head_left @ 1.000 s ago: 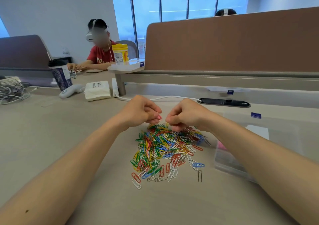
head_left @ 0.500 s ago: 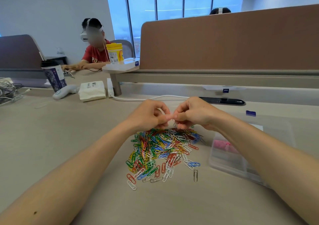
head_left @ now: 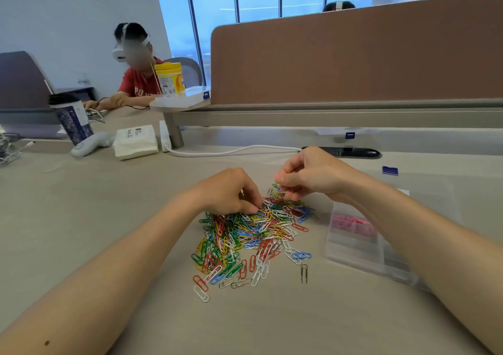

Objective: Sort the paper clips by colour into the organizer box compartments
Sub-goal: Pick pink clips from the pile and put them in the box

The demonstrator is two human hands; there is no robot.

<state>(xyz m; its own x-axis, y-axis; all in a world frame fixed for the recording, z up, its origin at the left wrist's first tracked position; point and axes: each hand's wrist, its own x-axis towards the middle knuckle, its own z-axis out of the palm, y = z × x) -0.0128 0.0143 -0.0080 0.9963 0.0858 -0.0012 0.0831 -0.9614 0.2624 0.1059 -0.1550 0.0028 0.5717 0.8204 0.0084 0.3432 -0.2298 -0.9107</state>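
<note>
While left hand [head_left: 228, 191] fingers are curled into paper clip pile [head_left: 253, 235], grip not discernible, a blurred pink clip [head_left: 276, 176] is pinched at right hand [head_left: 313, 176] fingertips; organizer box [head_left: 353, 254] is seen right of them.

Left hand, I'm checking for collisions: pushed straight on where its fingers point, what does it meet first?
The paper clip pile: the left hand seems to touch its far edge, though depth is unclear.

Left of clip pile [head_left: 253, 235]: open desk [head_left: 109, 218].
Right of pile: organizer box [head_left: 353, 256], just beside.
Behind pile: white cable [head_left: 231, 152], partition [head_left: 353, 55].
Before pile: lone grey clip [head_left: 304, 273].
</note>
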